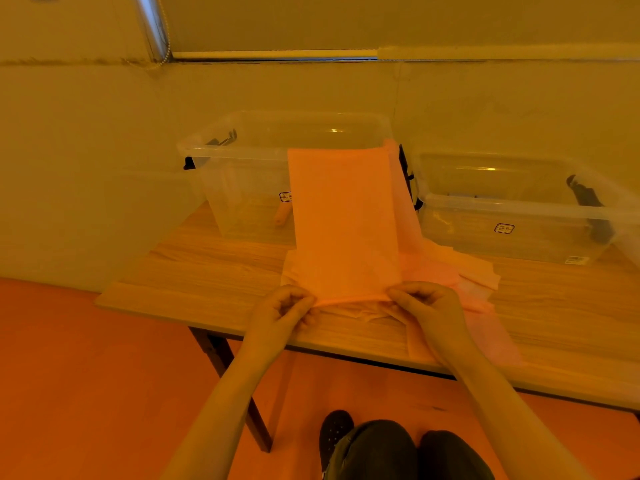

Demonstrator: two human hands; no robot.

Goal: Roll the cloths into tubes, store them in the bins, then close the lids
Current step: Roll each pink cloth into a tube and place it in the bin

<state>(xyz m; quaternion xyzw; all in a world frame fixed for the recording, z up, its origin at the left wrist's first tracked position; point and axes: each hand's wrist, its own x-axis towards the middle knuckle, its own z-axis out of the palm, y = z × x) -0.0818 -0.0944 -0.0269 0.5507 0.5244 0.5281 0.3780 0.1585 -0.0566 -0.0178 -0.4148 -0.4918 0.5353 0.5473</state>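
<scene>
An orange cloth [341, 220] lies in a long strip from the table's front up over the rim of the left clear bin [242, 150]. My left hand [282, 311] pinches its near left corner and my right hand [427, 306] pinches its near right corner, where the edge is curled into a thin roll. More pale pink and orange cloths [446, 268] lie in a loose pile under and to the right of it. A rolled orange tube [282, 214] lies inside the left bin. The right clear bin [519, 209] stands open.
The wooden table [207, 271] stands against a wall, with both bins at its back. Black latch handles [408, 174] hang on the bins' ends. My knees and a shoe [334, 433] show below the table's front edge, over an orange floor.
</scene>
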